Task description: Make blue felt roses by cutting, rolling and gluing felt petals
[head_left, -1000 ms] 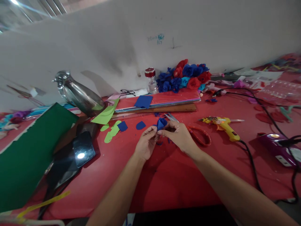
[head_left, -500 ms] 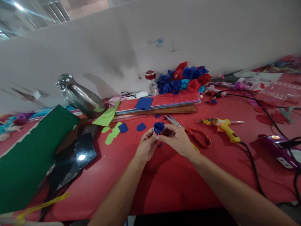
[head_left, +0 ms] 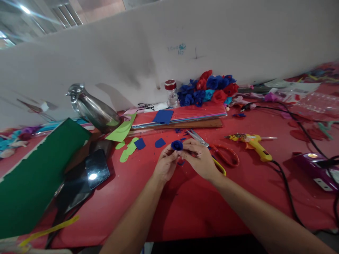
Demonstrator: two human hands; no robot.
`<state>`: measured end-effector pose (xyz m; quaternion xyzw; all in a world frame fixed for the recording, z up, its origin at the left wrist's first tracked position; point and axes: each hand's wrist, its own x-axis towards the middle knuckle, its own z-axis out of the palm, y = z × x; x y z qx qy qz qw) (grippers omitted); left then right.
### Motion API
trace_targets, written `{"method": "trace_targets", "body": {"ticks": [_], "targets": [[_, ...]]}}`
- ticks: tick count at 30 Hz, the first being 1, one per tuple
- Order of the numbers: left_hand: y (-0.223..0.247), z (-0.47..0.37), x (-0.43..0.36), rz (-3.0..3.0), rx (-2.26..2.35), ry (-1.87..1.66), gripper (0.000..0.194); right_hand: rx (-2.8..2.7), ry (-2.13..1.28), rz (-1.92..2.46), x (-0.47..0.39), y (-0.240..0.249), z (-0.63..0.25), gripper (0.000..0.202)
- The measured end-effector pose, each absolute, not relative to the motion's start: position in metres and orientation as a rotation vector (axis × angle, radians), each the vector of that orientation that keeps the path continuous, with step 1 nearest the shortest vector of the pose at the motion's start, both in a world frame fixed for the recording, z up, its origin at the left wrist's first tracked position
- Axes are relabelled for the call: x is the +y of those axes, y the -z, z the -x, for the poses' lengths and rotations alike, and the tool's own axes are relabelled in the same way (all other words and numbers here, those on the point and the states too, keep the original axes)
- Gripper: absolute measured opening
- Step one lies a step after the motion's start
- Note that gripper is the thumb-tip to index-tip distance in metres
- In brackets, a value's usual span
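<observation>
A small dark blue paper flower point(head_left: 177, 145) is held between both hands above the red table point(head_left: 127, 208). My left hand point(head_left: 166, 164) pinches it from below and the left, fingers closed. My right hand point(head_left: 197, 157) has its fingertips pressed to the flower's right underside. Just beyond my right hand lie scissors with red-wrapped handles point(head_left: 227, 155), partly hidden by it. Two blue paper petals point(head_left: 160, 143) and several light green cut pieces point(head_left: 128, 151) lie to the left of the hands.
At the right are a yellow glue gun point(head_left: 255, 144) and a purple power box point(head_left: 316, 169) with black cables. Behind stand a jar point(head_left: 172, 95) and a pile of paper flowers point(head_left: 201, 91). A metal jug point(head_left: 92, 109), phone point(head_left: 97, 169) and green sheet point(head_left: 39, 180) are on the left.
The blue flower has tilted, so its spiral top now faces the camera more. Both hands have shifted only slightly around it.
</observation>
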<state>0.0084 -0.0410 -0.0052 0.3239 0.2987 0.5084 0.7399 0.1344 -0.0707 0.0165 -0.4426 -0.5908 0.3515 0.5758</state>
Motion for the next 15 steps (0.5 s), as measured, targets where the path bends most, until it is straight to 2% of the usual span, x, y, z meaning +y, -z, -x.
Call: {"method": "trace_targets", "body": {"ticks": [8,15], "targets": [[0.0054,-0.0121,-0.0399,-0.776,0.684,-1.124,0.025,-1.348,-0.753,1.086,-0.0688,-0.0168,-0.135,0.01],[0.0023,-0.0142,-0.0403,-0.739,0.685,-1.115,0.025,-1.306,-0.829,1.079,-0.0684,-0.0171,-0.1335,0.01]]}}
